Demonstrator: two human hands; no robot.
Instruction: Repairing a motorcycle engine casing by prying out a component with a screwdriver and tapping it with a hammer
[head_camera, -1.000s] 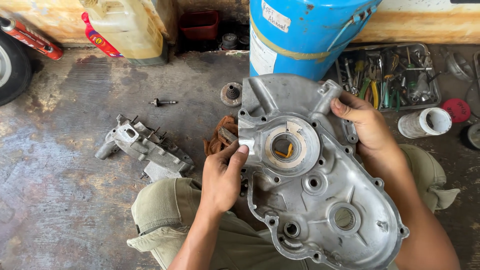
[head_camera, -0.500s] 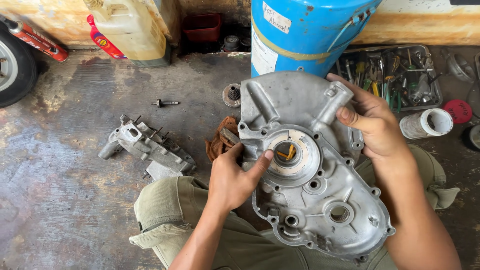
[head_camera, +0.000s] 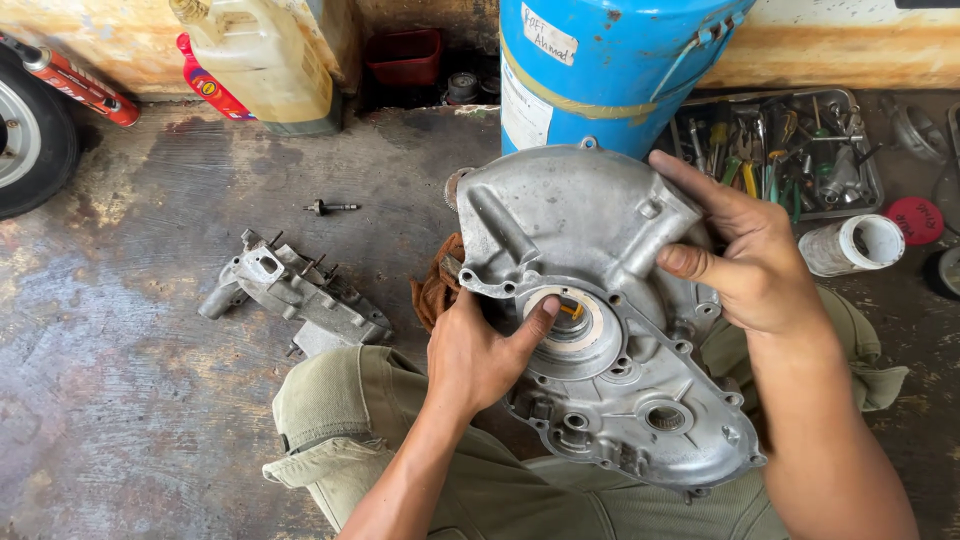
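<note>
Head view: both hands held the aluminium engine cover (head_camera: 600, 330) over the lap.

The left hand (head_camera: 478, 358) gripped its lower left edge, thumb pressed at the rim of the round bore (head_camera: 570, 322); the right hand (head_camera: 750, 262) clasped the upper right side. The cover was off and tilted, its bore apparently being checked; a smaller casting (head_camera: 295, 300) and a bolt (head_camera: 330, 207) lay apart on the floor (head_camera: 120, 380).

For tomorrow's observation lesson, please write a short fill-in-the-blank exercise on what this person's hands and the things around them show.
1. Both hands grip a grey metal ____ casing.
2. The left hand's thumb rests at the rim of the casing's round ____.
3. Behind the right hand sits a tray of tools, beside a ____ drum.

Missing words: engine; opening; blue
</note>
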